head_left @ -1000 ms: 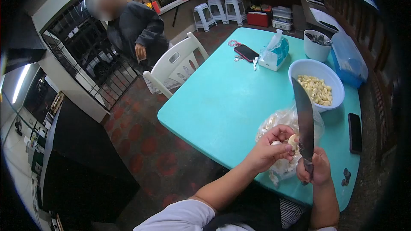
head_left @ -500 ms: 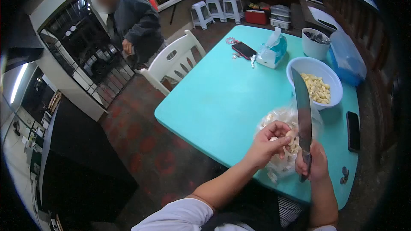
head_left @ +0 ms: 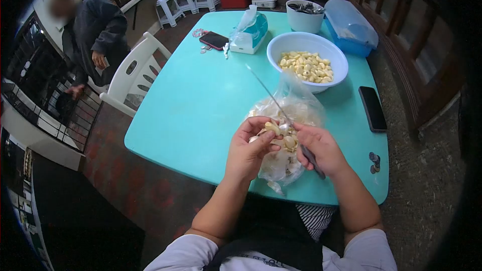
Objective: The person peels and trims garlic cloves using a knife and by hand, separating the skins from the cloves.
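My left hand (head_left: 248, 145) pinches a garlic clove (head_left: 272, 127) between thumb and fingers, with another pale piece tucked in the palm side. In my right hand (head_left: 324, 148) is a large knife (head_left: 268, 92), its dark handle gripped and its blade edge-on, slanting up and left. The blade's base is close beside the clove; whether it touches I cannot tell. Under both hands lies a clear plastic bag (head_left: 306, 105) with garlic and papery skins. Beyond it, a pale blue bowl (head_left: 342, 70) holds many peeled garlic cloves (head_left: 306, 66).
On the turquoise table (head_left: 175, 120) are a tissue pack (head_left: 251, 37), a red-edged phone (head_left: 214, 40), a black phone (head_left: 372, 109), coins (head_left: 374, 162), a white tub (head_left: 304, 20) and a blue lidded box (head_left: 349, 27). A person (head_left: 100, 35) stands behind a white chair (head_left: 138, 65).
My view has turned right, shifting the table leftward in the picture. The knife has gone from upright to slanting left, and my hands have come closer together at the clove.
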The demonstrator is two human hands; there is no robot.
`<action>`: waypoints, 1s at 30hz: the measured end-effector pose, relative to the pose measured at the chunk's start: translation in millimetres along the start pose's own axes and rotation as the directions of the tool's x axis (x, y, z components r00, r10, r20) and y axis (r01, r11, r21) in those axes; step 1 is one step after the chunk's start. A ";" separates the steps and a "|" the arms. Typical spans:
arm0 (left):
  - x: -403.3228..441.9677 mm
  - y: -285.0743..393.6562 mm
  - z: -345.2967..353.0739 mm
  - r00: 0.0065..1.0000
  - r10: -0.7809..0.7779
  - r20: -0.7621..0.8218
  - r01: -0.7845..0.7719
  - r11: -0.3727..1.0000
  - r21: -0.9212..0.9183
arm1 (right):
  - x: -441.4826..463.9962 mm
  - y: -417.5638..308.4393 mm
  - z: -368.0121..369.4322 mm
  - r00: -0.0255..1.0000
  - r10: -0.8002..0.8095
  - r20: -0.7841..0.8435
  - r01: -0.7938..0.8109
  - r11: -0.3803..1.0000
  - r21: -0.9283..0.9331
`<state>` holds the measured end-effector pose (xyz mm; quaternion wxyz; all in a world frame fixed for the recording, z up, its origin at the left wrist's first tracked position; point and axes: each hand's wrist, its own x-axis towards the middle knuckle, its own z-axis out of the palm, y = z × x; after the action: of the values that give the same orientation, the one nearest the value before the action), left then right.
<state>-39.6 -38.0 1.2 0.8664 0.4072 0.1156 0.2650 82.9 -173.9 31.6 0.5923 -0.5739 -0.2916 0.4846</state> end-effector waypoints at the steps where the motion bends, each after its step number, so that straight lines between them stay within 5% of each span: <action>1: -0.3 -0.4 0.3 1.000 0.001 -0.019 0.000 1.000 0.014 | 0.0 0.7 1.5 0.999 -0.025 0.028 0.026 1.000 -0.001; 9: -0.5 -5.7 -0.1 0.996 0.084 -0.022 -0.080 0.987 0.137 | -8.0 0.2 8.7 0.976 -0.097 0.194 0.096 0.995 0.012; 24: -0.6 -15.6 0.7 0.980 0.196 -0.034 -0.192 0.977 0.093 | -9.1 4.9 15.1 0.974 -0.116 0.197 0.110 0.993 0.045; 30: -1.9 -9.0 0.5 0.978 0.208 0.002 -0.207 0.973 0.106 | -11.7 -3.3 5.8 0.981 -0.124 0.148 0.091 0.973 0.214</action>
<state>-37.7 -44.2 -5.4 0.8106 0.4612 0.0901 0.3494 74.2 -181.7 38.2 0.6486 -0.4518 -0.3172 0.5240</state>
